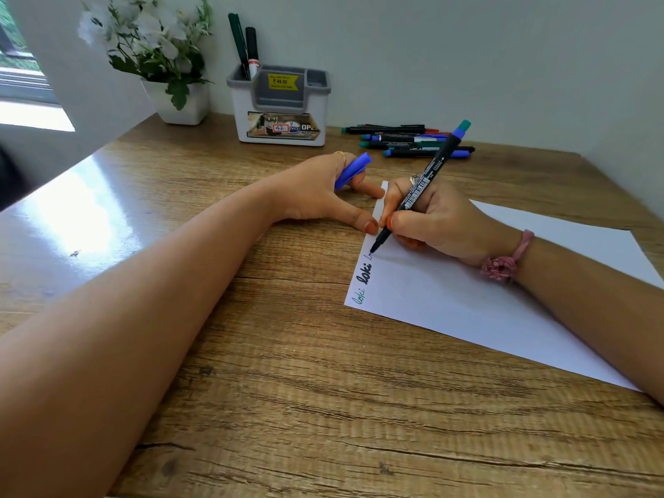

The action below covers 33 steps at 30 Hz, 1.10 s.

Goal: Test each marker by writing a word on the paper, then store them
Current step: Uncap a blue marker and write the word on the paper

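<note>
The right hand (pixel 442 224) gripped one black-barrelled marker with a blue and teal end (pixel 418 190), fingers closed around the lower barrel, tip touching the white sheet of paper (pixel 485 300) near its left edge. Two written words were legible on that edge: one thin green "loki" (pixel 359 295) at the sheet's 7 o'clock corner and one bold black "loki" (pixel 364 273) just above it; a first faint stroke sat at the marker tip.

The left hand (pixel 323 190) rested on the wooden table (pixel 287 389) at 9 o'clock of the right hand, fingers curled around one blue marker cap (pixel 352 170), thumb and one finger extended to the paper's edge.

A cluster of loose markers (pixel 409 140) lay at 12 o'clock of the paper; an exact count could not be told. One white and grey plastic organiser (pixel 280 106) stood at 11 o'clock, holding two upright markers (pixel 246 48) in its left compartment. One white pot of white flowers (pixel 161 55) stood to its left.
</note>
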### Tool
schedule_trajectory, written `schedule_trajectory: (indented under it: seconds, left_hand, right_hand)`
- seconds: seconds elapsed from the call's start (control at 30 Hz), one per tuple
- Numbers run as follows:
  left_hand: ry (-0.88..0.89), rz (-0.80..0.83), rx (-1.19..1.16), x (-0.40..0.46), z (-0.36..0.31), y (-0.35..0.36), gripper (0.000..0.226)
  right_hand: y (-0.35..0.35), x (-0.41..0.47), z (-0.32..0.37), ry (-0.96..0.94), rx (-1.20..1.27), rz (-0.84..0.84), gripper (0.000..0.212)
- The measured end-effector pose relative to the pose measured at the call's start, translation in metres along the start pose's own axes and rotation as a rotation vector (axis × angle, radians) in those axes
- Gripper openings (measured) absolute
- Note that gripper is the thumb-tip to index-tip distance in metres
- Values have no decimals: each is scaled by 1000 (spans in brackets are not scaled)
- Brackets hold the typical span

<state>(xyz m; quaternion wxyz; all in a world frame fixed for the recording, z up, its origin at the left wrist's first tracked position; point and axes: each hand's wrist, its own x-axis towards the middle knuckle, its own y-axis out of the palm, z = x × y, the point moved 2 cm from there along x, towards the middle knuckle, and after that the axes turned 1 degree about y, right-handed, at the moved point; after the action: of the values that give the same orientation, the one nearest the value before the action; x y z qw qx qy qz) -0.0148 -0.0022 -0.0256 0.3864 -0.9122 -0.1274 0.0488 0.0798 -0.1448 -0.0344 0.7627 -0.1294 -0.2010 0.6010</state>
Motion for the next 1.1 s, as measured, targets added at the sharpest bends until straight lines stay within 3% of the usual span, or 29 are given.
schedule_trajectory:
  seconds: [0.3, 0.67, 1.1]
  left_hand:
    - [0, -7, 19, 0, 0, -1, 62]
    - [-4, 0, 17, -1, -1, -1, 52]
    - [-6, -9, 32, 0, 0, -1, 56]
  right_hand:
    - [1, -2, 3, -10, -1, -22, 5]
    - [-2, 0, 0, -7, -13, -42, 2]
    - [-2, 1, 0, -3, -12, -76, 3]
